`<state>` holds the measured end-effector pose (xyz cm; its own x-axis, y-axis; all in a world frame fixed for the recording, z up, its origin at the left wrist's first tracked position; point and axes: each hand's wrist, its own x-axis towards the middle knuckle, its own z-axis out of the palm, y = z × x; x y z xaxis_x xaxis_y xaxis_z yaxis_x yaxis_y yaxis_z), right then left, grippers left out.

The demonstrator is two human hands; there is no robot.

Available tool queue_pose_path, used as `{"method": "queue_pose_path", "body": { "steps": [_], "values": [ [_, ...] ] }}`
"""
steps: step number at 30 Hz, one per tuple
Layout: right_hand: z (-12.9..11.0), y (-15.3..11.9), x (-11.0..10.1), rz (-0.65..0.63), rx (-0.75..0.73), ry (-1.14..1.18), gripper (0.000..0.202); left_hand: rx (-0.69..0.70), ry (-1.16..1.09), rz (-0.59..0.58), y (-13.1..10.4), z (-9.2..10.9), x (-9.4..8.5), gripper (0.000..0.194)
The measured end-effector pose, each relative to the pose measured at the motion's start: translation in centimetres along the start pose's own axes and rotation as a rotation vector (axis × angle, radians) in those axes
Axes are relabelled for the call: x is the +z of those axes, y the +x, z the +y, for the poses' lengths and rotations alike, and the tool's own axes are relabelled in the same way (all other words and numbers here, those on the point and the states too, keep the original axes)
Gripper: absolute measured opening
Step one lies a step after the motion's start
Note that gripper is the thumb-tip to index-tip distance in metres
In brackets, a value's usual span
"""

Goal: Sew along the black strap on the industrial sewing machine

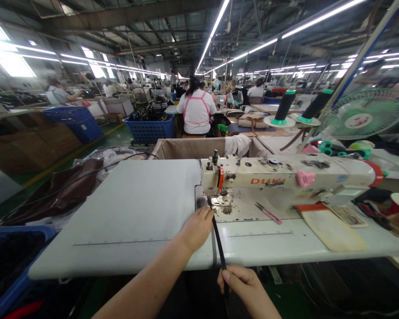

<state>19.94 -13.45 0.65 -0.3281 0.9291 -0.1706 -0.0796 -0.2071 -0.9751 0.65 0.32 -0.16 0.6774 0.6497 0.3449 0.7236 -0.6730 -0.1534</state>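
A narrow black strap (219, 241) runs from the needle area of the white sewing machine (286, 177) down over the table's front edge. My left hand (199, 227) lies by the presser foot, its fingers bent over the strap's far end; their tips are partly hidden. Just below the table edge, my right hand (241, 283) pinches the strap between thumb and fingers. Between my hands the strap looks straight and taut. Pink-handled thread snips (268, 214) rest on the machine bed, right of the needle.
The pale sewing table (146, 199) has a printed ruler along its front. A yellowish cloth pouch (332, 230) lies right. Behind the machine stand black thread cones (285, 106) and a green fan (362, 116). A blue bin (20, 266) is at left; a person (197, 108) sits ahead.
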Motion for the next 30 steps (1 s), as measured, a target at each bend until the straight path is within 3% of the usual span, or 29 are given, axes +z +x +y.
{"method": "queue_pose_path", "body": {
  "steps": [6, 12, 16, 20, 30],
  "values": [
    [-0.1, -0.2, 0.1, -0.017, -0.012, 0.035, 0.053, 0.001, -0.004, -0.002, -0.2, -0.2, 0.0, 0.028],
    [-0.1, -0.1, -0.1, -0.048, -0.132, -0.031, 0.05, 0.031, 0.028, -0.006, -0.1, 0.0, -0.3, 0.025],
    [-0.7, -0.1, 0.6, 0.048, -0.025, 0.084, 0.041, 0.02, 0.021, 0.025, -0.1, -0.1, 0.0, 0.027],
    [-0.9, 0.2, 1.3, 0.045, 0.128, 0.226, 0.051, 0.008, 0.009, 0.022, -0.2, -0.1, 0.2, 0.026],
    [-0.9, -0.2, 1.0, -0.035, 0.052, 0.121, 0.058, 0.078, 0.104, 0.0, -0.2, -0.1, -0.1, 0.025]
  ]
}}
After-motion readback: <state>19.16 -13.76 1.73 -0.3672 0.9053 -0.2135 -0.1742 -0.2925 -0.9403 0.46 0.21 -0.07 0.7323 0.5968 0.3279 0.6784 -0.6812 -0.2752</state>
